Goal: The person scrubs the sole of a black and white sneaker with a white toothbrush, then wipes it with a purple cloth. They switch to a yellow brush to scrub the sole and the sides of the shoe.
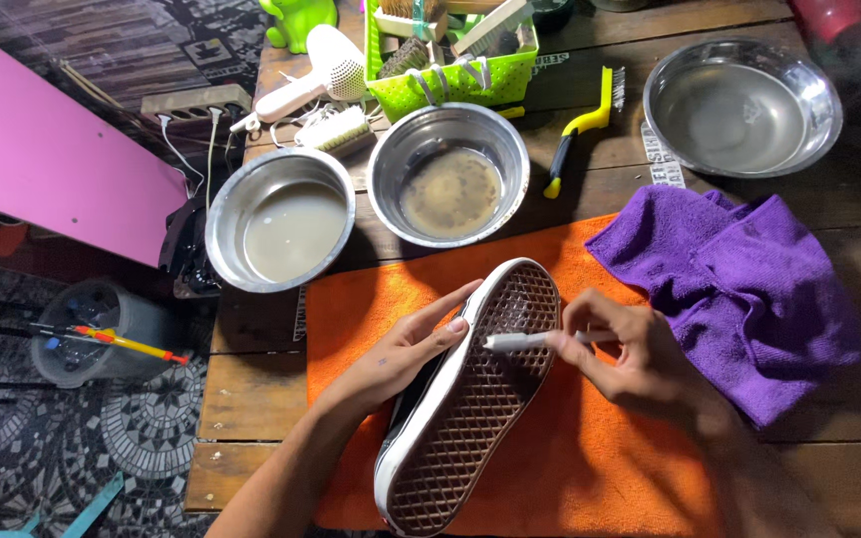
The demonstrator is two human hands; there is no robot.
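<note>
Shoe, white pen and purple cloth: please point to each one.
shoe (475,399), head view, on the brown patterned sole.
white pen (515,342), head view, on its barrel near the tip.
purple cloth (749,289), head view, on the middle folds.

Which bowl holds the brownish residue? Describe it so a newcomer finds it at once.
On the wooden table, above the orange cloth, stand three round steel bowls. It is the middle bowl, below the green basket; its neighbours hold cloudy water or nothing.

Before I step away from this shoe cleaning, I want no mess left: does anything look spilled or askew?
Nothing spilled. The two bowls by the shoe hold murky water, and the purple cloth lies crumpled.
</note>
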